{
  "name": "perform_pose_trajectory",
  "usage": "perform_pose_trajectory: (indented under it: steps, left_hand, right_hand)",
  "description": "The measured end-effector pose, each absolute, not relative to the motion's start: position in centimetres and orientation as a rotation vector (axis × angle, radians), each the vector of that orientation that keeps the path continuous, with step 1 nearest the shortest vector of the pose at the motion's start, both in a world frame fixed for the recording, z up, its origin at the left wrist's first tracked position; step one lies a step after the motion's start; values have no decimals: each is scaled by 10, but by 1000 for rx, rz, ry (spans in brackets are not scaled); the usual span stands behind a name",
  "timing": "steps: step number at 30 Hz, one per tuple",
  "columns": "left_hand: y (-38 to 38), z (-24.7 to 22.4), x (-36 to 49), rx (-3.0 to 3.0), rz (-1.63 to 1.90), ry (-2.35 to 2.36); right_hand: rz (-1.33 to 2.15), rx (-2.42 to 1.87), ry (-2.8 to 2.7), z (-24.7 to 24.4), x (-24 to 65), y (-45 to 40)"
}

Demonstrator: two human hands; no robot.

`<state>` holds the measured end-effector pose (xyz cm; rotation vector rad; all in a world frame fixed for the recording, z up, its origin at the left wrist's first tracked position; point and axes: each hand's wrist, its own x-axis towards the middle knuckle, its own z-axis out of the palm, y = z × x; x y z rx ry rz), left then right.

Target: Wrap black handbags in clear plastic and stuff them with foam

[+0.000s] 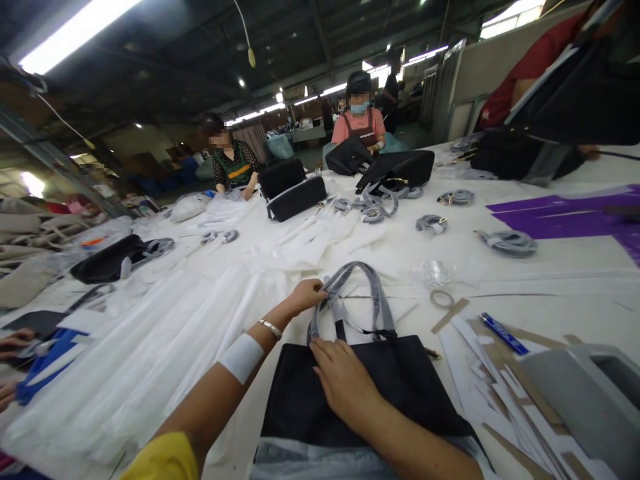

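Observation:
A black tote bag (pixel 400 373) lies in front of me, its lower part under clear film. Its looped handles (pixel 373 283) are wrapped in greyish film and stand up beyond the top edge. My left hand (pixel 306 297) pinches the left side of a handle, with a bangle and a white patch on that arm. Flat on the bag's upper panel rests my right hand (pixel 347 383), fingers stretched towards the handle's base. A small black tab (pixel 341 330) shows between the handles.
White sheeting (pixel 135 360) spreads left. Coiled straps (pixel 507 243), a tape roll (pixel 443 299), a blue marker (pixel 504 333), card strips and a grey plastic holder (pixel 585 393) lie right. Black bags (pixel 295 197) stand farther back, near co-workers. Purple pieces (pixel 555 213) lie far right.

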<state>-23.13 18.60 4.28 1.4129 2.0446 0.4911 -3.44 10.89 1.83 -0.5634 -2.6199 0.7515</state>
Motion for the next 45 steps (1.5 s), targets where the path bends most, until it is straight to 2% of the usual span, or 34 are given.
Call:
perform_pose_trajectory:
  steps: [8, 15, 21, 25, 29, 33, 35, 39, 45]
  left_hand:
    - [223, 68, -227, 1241, 519, 1591]
    - [280, 66, -203, 1601, 332, 1907]
    - [306, 71, -192, 1609, 352, 1870]
    - [313, 93, -206, 1563, 443, 1807]
    - [302, 132, -235, 1599, 457, 1766]
    - [273, 184, -259, 1564, 123, 1608]
    - [259, 208, -265, 1570, 66, 1499]
    - [241, 230, -263, 1698, 293, 1469]
    - [222, 217, -243, 1753, 552, 1489]
  right_hand:
    - [765, -595, -2645, 18, -34, 107]
    - [732, -597, -2650, 12, -36, 108]
    - [738, -617, -2669, 12, -36, 106]
    - [759, -578, -2593, 11, -34, 108]
    - [778, -536, -2461, 11, -31, 111]
    - [804, -526, -2427, 12, -29, 112]
    - [808, -508, -2386, 17, -28, 112]
    - [770, -457, -2188, 30, -26, 115]
    - [800, -432, -2092, 31, -26, 116]
